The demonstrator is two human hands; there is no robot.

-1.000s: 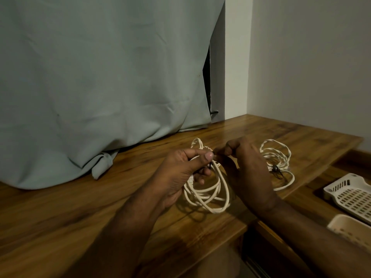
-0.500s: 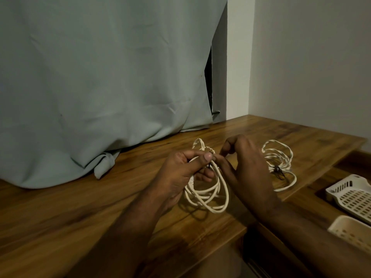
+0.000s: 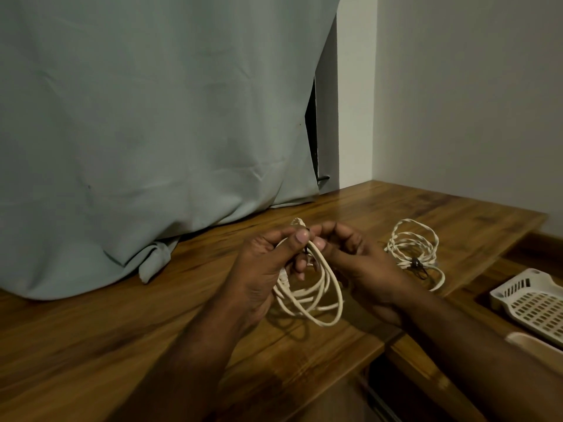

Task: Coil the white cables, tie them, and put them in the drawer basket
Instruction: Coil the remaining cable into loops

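Note:
My left hand (image 3: 262,269) grips the top of a coiled white cable (image 3: 320,296), whose loops hang down just above the wooden table (image 3: 152,315). My right hand (image 3: 359,263) meets it at the top of the coil, fingertips pinching a thin dark tie there. A second white cable (image 3: 411,248), coiled and bound with a dark tie, lies on the table to the right. A white perforated basket (image 3: 536,303) sits in the open drawer at the far right.
A grey curtain (image 3: 152,132) hangs along the back and rests on the table's rear edge. A white wall closes the right side. A second pale basket rim (image 3: 533,345) shows below the first, at the right edge.
My right hand's fingers have shifted closer to my left thumb at the top of the coil. The coil and the second cable stay where they were.

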